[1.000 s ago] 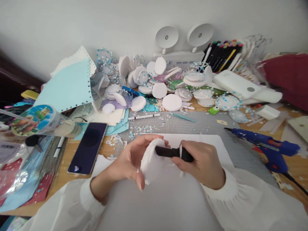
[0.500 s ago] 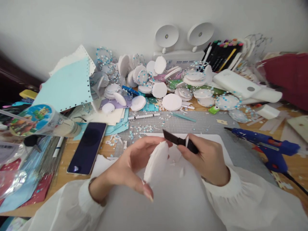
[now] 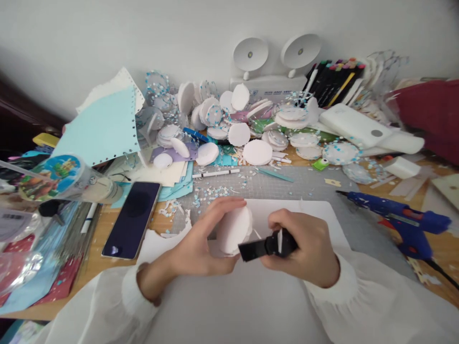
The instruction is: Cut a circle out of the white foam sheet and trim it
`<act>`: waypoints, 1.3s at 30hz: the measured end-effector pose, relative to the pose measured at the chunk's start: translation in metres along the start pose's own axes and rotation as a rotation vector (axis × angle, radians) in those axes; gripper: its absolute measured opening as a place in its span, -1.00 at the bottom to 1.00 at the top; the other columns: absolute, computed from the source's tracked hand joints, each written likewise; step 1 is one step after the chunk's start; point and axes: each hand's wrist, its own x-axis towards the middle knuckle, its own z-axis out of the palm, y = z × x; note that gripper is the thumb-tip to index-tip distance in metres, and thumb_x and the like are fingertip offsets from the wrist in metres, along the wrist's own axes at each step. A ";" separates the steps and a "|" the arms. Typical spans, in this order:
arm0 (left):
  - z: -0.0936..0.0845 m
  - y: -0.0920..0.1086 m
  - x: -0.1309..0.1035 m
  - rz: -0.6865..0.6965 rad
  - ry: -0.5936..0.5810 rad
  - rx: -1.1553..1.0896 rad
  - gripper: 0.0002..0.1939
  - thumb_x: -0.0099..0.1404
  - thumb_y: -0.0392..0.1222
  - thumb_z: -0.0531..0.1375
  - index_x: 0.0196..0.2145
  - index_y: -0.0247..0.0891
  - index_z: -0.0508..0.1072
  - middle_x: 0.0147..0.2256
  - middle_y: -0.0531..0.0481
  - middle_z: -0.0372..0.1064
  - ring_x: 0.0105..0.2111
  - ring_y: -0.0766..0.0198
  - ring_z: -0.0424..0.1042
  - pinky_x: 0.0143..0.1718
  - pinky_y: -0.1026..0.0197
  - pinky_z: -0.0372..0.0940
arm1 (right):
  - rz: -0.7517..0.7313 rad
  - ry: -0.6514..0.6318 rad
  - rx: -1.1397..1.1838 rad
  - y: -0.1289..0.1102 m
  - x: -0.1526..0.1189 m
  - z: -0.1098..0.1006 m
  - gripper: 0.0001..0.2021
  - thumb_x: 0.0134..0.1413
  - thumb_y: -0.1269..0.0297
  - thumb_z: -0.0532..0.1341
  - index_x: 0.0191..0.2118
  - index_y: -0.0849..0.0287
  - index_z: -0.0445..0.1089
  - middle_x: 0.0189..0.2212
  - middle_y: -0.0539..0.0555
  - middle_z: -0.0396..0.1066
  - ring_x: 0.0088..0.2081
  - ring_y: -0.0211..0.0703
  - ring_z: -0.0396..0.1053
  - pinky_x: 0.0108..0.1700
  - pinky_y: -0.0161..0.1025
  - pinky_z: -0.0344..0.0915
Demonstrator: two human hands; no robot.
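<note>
My left hand (image 3: 201,243) grips a white foam disc (image 3: 234,229) by its edge, thumb below and fingers above. The disc's rim looks rough and uneven. In my right hand (image 3: 304,243) is a black utility knife (image 3: 263,246), held by its handle. Its dark blade points left and overlaps the lower right rim of the disc in view; whether it touches I cannot tell. Under both hands lies a white sheet (image 3: 311,210) on a grey cutting mat (image 3: 247,186).
Several white discs (image 3: 257,152) and beaded rings crowd the back, before a twin-head lamp (image 3: 267,86). A phone (image 3: 132,220) and a lidded cup (image 3: 53,177) stand left. To the right lies a blue glue gun (image 3: 398,210). Small scraps (image 3: 211,191) litter the mat.
The disc has turned in my left hand, so its flat face now shows more. My right hand has tilted the knife, and its blade has moved down from the disc's top to the lower rim.
</note>
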 end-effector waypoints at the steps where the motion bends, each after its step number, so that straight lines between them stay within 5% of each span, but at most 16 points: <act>1: 0.000 0.000 0.000 0.014 -0.011 0.025 -0.11 -0.09 -0.45 0.25 0.20 -0.11 0.12 0.18 -0.17 0.06 0.21 -0.07 0.05 0.23 -0.11 -0.02 | -0.014 -0.007 0.011 0.000 -0.001 0.000 -0.76 -0.01 0.09 0.21 -0.41 0.16 0.25 -0.67 -0.11 0.26 -0.65 -0.35 0.22 -0.53 -0.36 0.12; 7: 0.001 0.000 0.002 0.019 -0.028 0.084 -0.11 -0.10 -0.50 0.21 0.20 -0.10 0.11 0.18 -0.18 0.05 0.21 -0.08 0.04 0.20 -0.12 0.04 | -0.148 -0.058 0.048 -0.001 -0.002 0.002 -0.94 0.11 0.31 0.16 -0.33 0.16 0.33 -0.67 -0.10 0.24 -0.62 -0.32 0.21 -0.49 -0.30 0.10; 13: 0.001 0.002 0.002 0.029 -0.050 0.103 -0.13 -0.10 -0.47 0.21 0.19 -0.12 0.12 0.16 -0.19 0.07 0.19 -0.07 0.05 0.21 -0.11 0.01 | -0.091 -0.096 0.086 0.000 0.000 -0.002 -0.79 0.03 0.51 0.01 -0.49 0.11 0.28 -0.70 -0.10 0.25 -0.64 -0.33 0.18 -0.49 -0.32 0.07; 17: -0.001 0.003 0.001 0.021 -0.033 0.082 -0.14 -0.07 -0.38 0.26 0.19 -0.08 0.08 0.12 -0.15 0.08 0.16 -0.07 0.07 0.19 -0.12 -0.01 | 0.155 0.057 -0.094 0.008 0.001 -0.003 -0.93 -0.01 0.30 0.16 -0.34 0.12 0.34 -0.63 -0.07 0.35 -0.60 -0.29 0.31 -0.48 -0.34 0.14; 19: -0.001 0.004 0.001 0.013 -0.025 0.067 -0.13 -0.07 -0.34 0.28 0.19 -0.07 0.06 0.07 -0.14 0.09 0.12 -0.06 0.09 0.17 -0.11 0.02 | 0.206 0.043 -0.136 0.011 0.001 -0.003 -0.73 -0.01 0.07 0.21 -0.26 0.15 0.33 -0.64 -0.08 0.33 -0.63 -0.28 0.30 -0.52 -0.34 0.10; 25: 0.000 0.006 0.001 -0.032 -0.019 0.079 -0.17 -0.16 -0.31 0.29 0.10 -0.15 0.13 -0.02 -0.12 0.09 0.00 -0.01 0.15 0.05 -0.03 0.13 | -0.007 -0.196 -0.041 0.003 0.001 -0.001 -0.54 0.14 -0.14 -0.01 -0.52 0.15 0.24 -0.72 -0.08 0.20 -0.67 -0.31 0.18 -0.54 -0.32 0.00; 33: 0.006 0.003 -0.003 -0.115 -0.051 0.041 -0.24 -0.17 -0.34 0.23 0.00 -0.15 0.02 -0.24 0.02 0.08 -0.39 0.33 0.15 -0.41 0.29 0.14 | -0.089 -0.213 -0.065 -0.004 -0.001 0.006 -0.46 0.15 -0.19 -0.06 -0.61 0.16 0.19 -0.75 -0.06 0.19 -0.68 -0.32 0.12 -0.54 -0.30 -0.05; 39: 0.006 0.003 -0.002 -0.095 -0.034 0.105 -0.22 -0.20 -0.30 0.22 0.00 -0.15 0.01 -0.20 -0.01 0.01 -0.31 0.27 0.12 -0.37 0.27 0.12 | -0.091 -0.228 -0.059 -0.007 0.000 0.006 -0.43 0.17 -0.20 -0.09 -0.63 0.16 0.18 -0.76 -0.06 0.19 -0.70 -0.34 0.10 -0.55 -0.30 -0.07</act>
